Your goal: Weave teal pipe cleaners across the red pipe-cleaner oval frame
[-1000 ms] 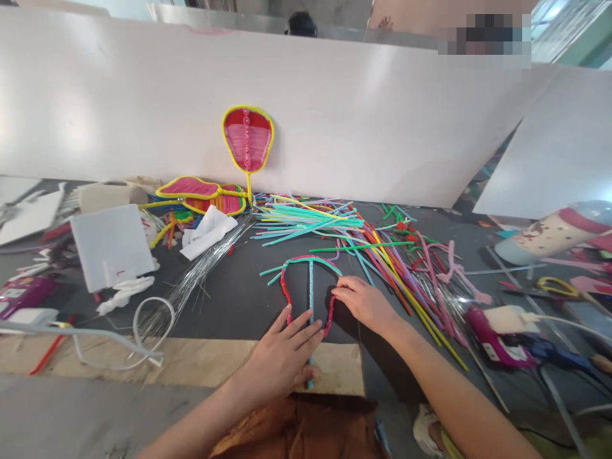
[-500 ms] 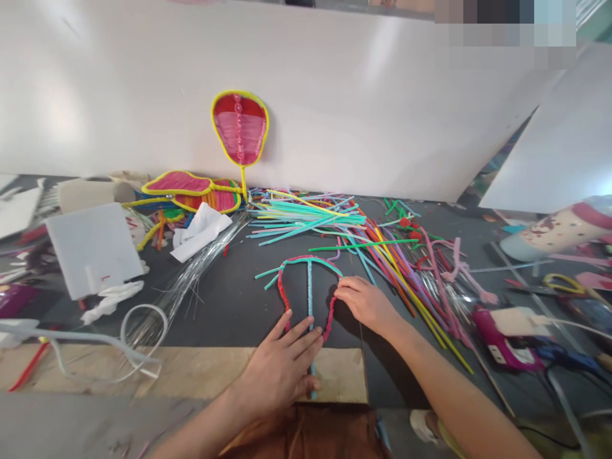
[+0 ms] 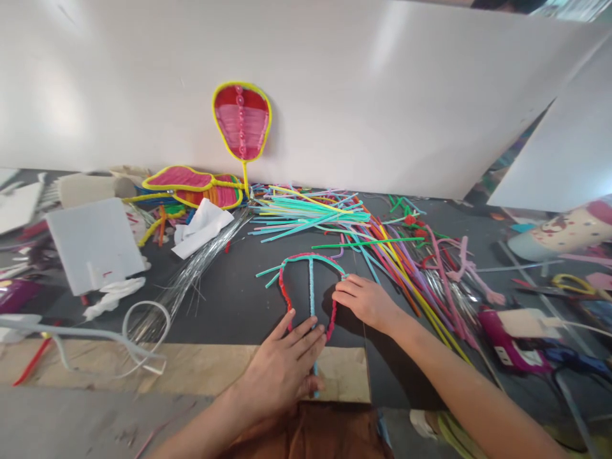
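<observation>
A pipe-cleaner frame [image 3: 311, 280] lies flat on the dark table, with a turquoise and pink arch on top, twisted red sides and a light-blue stem down the middle. Across its lower part rests my left hand [image 3: 287, 357], palm down and fingers spread, covering the bottom of the red sides and part of the stem. My right hand [image 3: 366, 301] pinches the frame at its upper right corner, where arch and red side meet; the fingertips hide that joint. Two turquoise ends stick out at the frame's left.
Behind lie loose pipe cleaners [image 3: 310, 213] and a yellow-edged pink paddle shape [image 3: 242, 121] standing against the white board [image 3: 382, 95]. Metal wires [image 3: 191, 274] and a white block [image 3: 95, 245] are at left. A purple glue gun [image 3: 511, 344], scissors [image 3: 545, 290] and a tumbler [image 3: 559, 233] sit at right.
The view has shifted slightly. My right fingers have shifted a little at the frame's upper right corner, while my left hand stays on the lower part.
</observation>
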`<move>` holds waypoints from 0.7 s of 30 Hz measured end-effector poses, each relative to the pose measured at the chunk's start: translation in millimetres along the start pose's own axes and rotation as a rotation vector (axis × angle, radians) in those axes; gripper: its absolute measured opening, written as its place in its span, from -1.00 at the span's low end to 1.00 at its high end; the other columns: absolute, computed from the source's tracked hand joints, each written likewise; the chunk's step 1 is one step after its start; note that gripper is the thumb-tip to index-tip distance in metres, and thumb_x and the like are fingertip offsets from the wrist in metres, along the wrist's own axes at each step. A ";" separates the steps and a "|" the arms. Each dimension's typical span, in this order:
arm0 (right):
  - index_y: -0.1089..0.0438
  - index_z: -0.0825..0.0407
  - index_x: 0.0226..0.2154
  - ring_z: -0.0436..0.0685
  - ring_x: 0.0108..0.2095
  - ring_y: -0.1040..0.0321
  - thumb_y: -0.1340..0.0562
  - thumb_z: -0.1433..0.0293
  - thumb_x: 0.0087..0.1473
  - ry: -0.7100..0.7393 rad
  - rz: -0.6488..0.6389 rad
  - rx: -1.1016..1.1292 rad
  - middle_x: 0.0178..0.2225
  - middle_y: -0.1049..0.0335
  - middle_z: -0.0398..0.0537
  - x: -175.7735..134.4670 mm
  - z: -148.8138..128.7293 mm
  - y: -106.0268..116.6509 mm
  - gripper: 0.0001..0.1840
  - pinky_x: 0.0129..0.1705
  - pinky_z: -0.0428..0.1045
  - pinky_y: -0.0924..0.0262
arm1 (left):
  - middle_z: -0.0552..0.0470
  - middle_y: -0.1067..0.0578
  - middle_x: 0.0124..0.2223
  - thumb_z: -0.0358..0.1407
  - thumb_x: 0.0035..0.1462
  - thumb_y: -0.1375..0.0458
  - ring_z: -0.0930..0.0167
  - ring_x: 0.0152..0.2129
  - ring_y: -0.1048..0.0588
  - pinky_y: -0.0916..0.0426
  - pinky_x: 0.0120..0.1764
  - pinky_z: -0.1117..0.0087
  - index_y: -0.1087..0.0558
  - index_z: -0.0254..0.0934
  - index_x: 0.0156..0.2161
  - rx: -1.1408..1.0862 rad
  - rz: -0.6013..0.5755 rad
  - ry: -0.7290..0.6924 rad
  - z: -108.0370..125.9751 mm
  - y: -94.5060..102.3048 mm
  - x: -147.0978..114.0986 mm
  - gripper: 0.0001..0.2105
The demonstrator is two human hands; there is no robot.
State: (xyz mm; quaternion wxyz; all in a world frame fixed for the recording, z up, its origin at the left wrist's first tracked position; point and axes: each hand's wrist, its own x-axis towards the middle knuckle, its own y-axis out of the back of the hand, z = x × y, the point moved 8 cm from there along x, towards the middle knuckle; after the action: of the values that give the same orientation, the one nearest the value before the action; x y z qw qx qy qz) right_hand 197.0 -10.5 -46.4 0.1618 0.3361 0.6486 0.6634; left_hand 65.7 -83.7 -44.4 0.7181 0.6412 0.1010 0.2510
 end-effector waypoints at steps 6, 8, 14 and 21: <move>-0.39 0.06 -0.25 0.12 -0.24 -0.16 -0.02 0.52 0.17 -0.039 0.006 0.031 -0.26 -0.37 -0.02 0.6 2.1 -1.9 -0.75 -0.14 0.02 -0.18 | -0.02 -0.30 0.17 -0.02 0.20 0.10 0.31 0.19 -0.10 0.45 0.23 0.11 -0.14 -0.30 0.19 -0.032 0.001 0.016 -1.4 -2.6 -0.1 -0.46; -0.39 0.06 -0.26 0.12 -0.25 -0.16 -0.01 0.53 0.17 -0.045 0.017 0.046 -0.26 -0.37 -0.01 0.9 1.8 -1.3 -0.75 -0.16 0.02 -0.19 | -0.02 -0.31 0.17 -0.01 0.20 0.10 0.31 0.19 -0.10 0.46 0.22 0.09 -0.14 -0.29 0.19 -0.033 0.005 0.020 -1.5 -4.4 -0.1 -0.45; -0.41 0.05 -0.25 0.11 -0.26 -0.19 -0.03 0.52 0.17 -0.062 0.055 0.082 -0.27 -0.39 -0.02 -2.0 3.8 4.9 -0.75 -0.16 0.03 -0.22 | -0.01 -0.33 0.15 -0.03 0.19 0.06 0.30 0.18 -0.12 0.42 0.23 0.09 -0.20 -0.29 0.16 -0.036 0.071 0.010 -0.6 2.0 -0.4 -0.48; -0.38 0.02 -0.13 0.12 -0.15 -0.21 -0.12 0.48 0.15 -0.159 0.164 0.247 -0.19 -0.41 -0.01 -15.1 -16.9 29.9 -0.76 -0.11 0.07 -0.24 | 0.09 -0.55 -0.17 -0.45 0.15 -0.03 0.33 -0.03 -0.36 0.01 0.17 0.08 -0.45 -0.20 -0.17 -0.098 0.450 0.295 -25.9 44.2 -21.3 -0.79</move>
State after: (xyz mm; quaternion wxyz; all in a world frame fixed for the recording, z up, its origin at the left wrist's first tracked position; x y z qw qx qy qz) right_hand 203.5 -36.2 -19.8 0.1154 0.4566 0.6809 0.5609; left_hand 25.2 -69.3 -9.2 0.6521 0.5685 0.0472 0.4993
